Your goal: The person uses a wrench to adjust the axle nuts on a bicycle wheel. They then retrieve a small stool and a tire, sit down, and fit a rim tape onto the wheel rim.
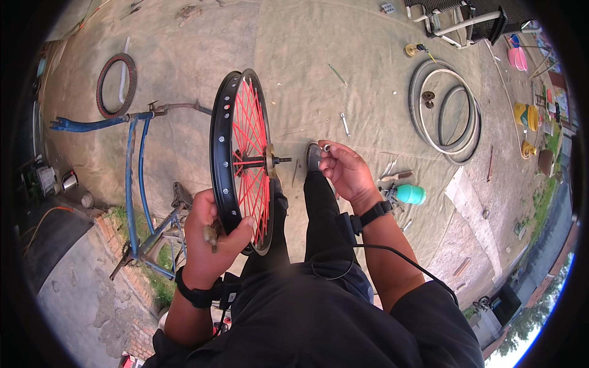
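Observation:
My left hand (pixel 215 239) grips the lower black rim of an upright bicycle wheel (pixel 219 147) with red spokes; a small tarnished metal fitting (pixel 211 238) is also held in it. A threaded axle (pixel 282 160) sticks out to the right of the hub, beside a brass-coloured disc (pixel 270 161). Just right of the axle, my right hand (pixel 343 167) pinches a small silver part (pixel 326 149), possibly a nut, between its fingertips. My dark shoe (pixel 312 157) is below that hand.
A blue bicycle frame (pixel 134 184) lies at left, below a red-and-black tyre (pixel 105 86). Tyres (pixel 414 104), a wrench (pixel 345 124), tools (pixel 396 176) and a teal container (pixel 410 195) lie at right on the mat (pixel 368 73). Chairs (pixel 454 30) stand at upper right.

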{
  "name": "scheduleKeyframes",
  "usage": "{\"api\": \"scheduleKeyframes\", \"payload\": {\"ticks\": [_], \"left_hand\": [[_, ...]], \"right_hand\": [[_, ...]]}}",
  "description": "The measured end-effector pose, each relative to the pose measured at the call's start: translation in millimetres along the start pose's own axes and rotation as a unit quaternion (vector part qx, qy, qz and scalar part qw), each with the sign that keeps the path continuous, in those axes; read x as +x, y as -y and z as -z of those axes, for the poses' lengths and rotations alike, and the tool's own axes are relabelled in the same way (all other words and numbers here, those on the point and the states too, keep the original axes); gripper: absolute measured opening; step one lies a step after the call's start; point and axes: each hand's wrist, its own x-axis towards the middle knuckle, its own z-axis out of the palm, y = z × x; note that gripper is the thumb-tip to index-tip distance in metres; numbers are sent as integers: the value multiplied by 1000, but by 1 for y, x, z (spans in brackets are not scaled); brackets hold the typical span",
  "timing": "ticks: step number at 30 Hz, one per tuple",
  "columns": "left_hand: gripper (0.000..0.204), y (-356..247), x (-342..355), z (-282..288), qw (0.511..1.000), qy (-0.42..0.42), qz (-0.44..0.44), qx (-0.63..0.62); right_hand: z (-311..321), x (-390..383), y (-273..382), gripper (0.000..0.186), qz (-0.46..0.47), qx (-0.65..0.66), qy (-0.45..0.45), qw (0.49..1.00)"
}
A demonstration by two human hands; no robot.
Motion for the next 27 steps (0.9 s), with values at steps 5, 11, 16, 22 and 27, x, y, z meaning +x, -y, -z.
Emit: {"api": "scheduleKeyframes", "payload": {"ticks": [5,11,16,22,27], "left_hand": [[42,0,-2,2,1000,7,3,11],[42,-7,-3,-5,1000,1,-1,-4],[43,-8,-3,-8,1000,11,1,5],[43,-8,-5,-14,1000,0,9,3],[44,-7,-5,-16,1000,6,1,12]], "right_hand": [[6,1,-5,27,5,14,1,1000],[11,4,-16,16,8,-18,-38,999],[9,13,-36,8,15,-112,-66,991],[10,23,-59,9,34,-157,-53,986],[4,22,-62,18,37,-152,-67,985]]}}
